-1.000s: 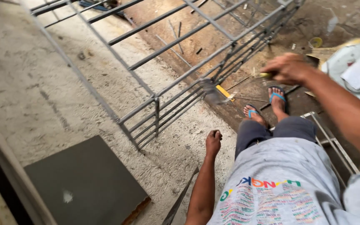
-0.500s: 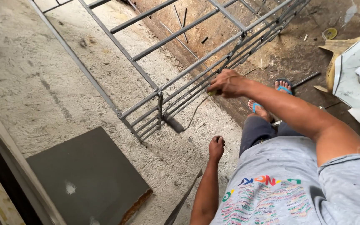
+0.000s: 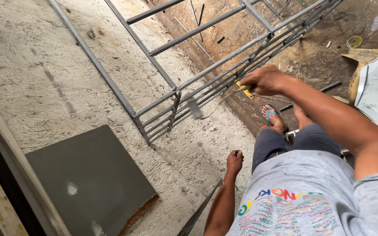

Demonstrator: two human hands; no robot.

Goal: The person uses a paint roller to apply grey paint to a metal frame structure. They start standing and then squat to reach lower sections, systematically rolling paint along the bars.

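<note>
Hammer (image 3: pixel 217 99) was the tool in hand: a slim one with a yellow grip and a blurred head that hung just over the lower bars of a grey metal frame (image 3: pixel 178 94), near the frame's corner post. The right hand (image 3: pixel 265 80) was clenched around the yellow grip, arm stretched out over the person's knees toward the frame. That frame, welded from square tubes and thinner bars, lay tilted across the rough concrete floor (image 3: pixel 44 83) and reached up to the top right of the view.

Lower down, the left hand (image 3: pixel 234 161) was closed into a loose fist and pressed against the concrete; whether it held anything could not be told. Just beside that arm a dark metal strip (image 3: pixel 200 209) ran down to the bottom edge.

A foot in a blue sandal (image 3: pixel 273 116) rested on the rusty brown ground beside the frame. A flat dark grey plate (image 3: pixel 88 179) with a rusted edge lay on the concrete at the lower left, well apart from both hands.
</note>
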